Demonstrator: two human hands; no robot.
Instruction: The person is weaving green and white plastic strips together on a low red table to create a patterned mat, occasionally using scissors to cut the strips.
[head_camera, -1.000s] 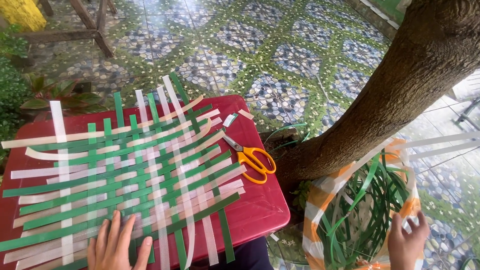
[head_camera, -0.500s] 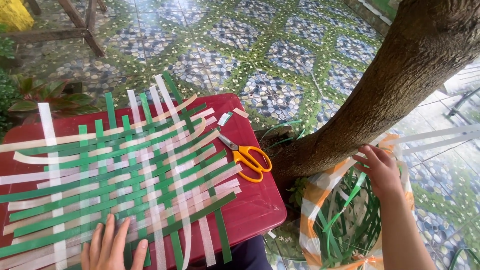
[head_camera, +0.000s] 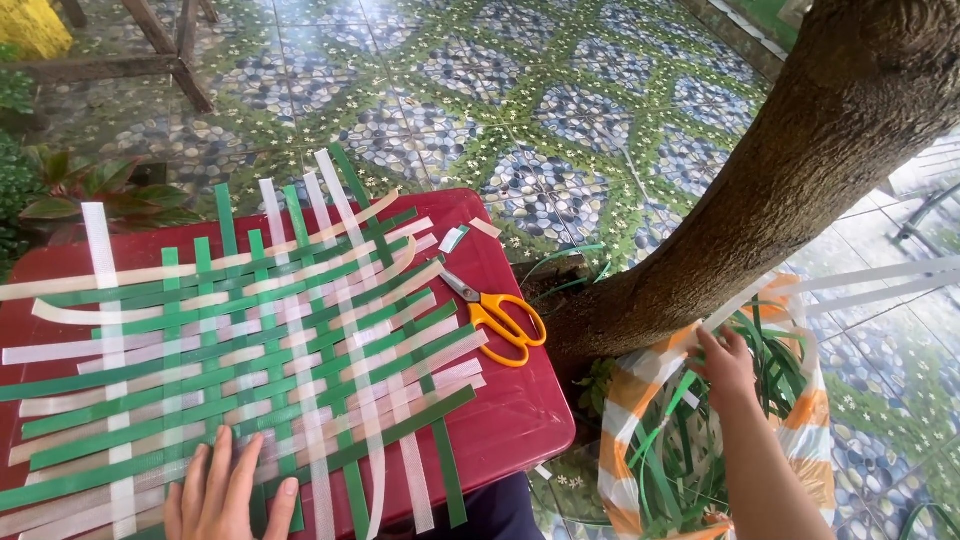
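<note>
The left hand (head_camera: 228, 492) lies flat, fingers spread and holding nothing, on the near edge of the woven mat (head_camera: 240, 350) of green and pale strips; pressed down like that it seems to pin the loose weave so the strips do not slide apart. The mat covers most of the red worktop (head_camera: 510, 420), its strip ends hanging over the edges. Orange-handled scissors (head_camera: 500, 315) lie shut on the bare red corner just beside the mat, within easy reach. The right hand (head_camera: 725, 365) is stretched out to the side at a bag (head_camera: 640, 400) with orange and white stripes that stands against the tree trunk (head_camera: 790, 180); its fingers are closed in a pinching grip on a pale strip (head_camera: 860, 285) that runs off to the right, well apart from the mat. More green strips (head_camera: 690, 440) stand bundled in the bag; patterned tiles (head_camera: 480, 90) cover the floor.
</note>
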